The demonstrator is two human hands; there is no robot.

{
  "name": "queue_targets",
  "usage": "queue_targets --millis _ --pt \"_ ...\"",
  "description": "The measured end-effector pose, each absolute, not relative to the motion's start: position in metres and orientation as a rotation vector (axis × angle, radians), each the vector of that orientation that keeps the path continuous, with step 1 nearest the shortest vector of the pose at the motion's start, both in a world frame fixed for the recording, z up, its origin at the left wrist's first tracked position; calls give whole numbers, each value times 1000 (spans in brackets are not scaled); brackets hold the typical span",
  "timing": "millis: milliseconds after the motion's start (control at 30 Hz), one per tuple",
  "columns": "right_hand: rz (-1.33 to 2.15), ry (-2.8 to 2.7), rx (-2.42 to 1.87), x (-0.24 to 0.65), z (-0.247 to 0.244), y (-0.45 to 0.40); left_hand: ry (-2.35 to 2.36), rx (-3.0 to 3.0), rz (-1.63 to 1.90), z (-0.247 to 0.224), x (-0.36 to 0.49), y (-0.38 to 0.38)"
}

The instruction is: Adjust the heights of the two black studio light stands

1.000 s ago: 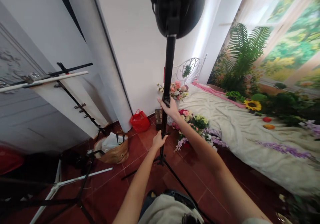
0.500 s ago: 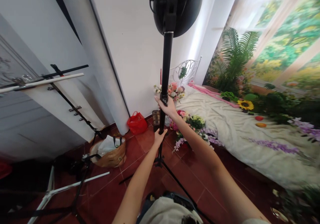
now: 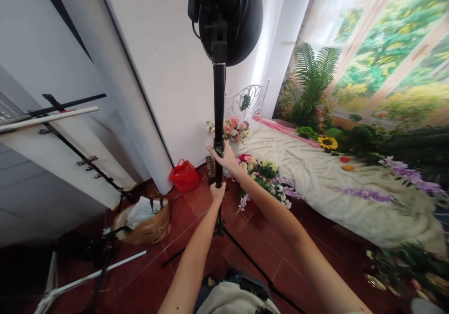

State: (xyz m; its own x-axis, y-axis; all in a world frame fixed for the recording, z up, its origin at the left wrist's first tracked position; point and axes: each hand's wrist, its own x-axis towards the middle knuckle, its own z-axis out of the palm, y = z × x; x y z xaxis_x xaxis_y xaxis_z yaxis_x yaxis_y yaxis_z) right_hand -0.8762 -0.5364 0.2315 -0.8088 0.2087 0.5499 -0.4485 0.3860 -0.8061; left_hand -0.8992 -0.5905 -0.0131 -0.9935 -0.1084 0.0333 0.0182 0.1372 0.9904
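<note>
A black light stand rises upright in front of me, with a large round black lamp head on top. My right hand grips the pole at its black clamp collar, thumb pointing left. Lower down, my left hand is wrapped round the same pole. Below my hands the stand's legs spread over the red tiled floor. The undersides of both grips are partly hidden.
Left are a backdrop stand, a basket bag, a red bag and a white bar. Flowers stand beside a bed with a cream blanket on the right. A white wall is behind.
The view has turned slightly right, so the stand, bed and bags appear further left. Both hands keep their hold on the pole.
</note>
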Motion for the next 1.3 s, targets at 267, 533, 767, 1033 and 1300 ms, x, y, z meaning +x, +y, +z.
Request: queue_targets --millis 267,533,767,1033,1300 --pt "1422 -2154 422 -870 232 -523 -2329 53 -1937 -15 -903 -590" --pt "1377 -2100 392 -875 241 -529 -2296 -152 -2054 -3 -904 -593" --pt "1439 -2107 384 -876 235 -527 -2366 -64 -2117 -5 -905 -592" --pt "1447 -2187 380 -875 226 -521 -2385 -4 -1972 -18 -908 -589" --pt "1479 -2607 721 -869 172 -466 -2324 -5 -2020 -24 -909 -589"
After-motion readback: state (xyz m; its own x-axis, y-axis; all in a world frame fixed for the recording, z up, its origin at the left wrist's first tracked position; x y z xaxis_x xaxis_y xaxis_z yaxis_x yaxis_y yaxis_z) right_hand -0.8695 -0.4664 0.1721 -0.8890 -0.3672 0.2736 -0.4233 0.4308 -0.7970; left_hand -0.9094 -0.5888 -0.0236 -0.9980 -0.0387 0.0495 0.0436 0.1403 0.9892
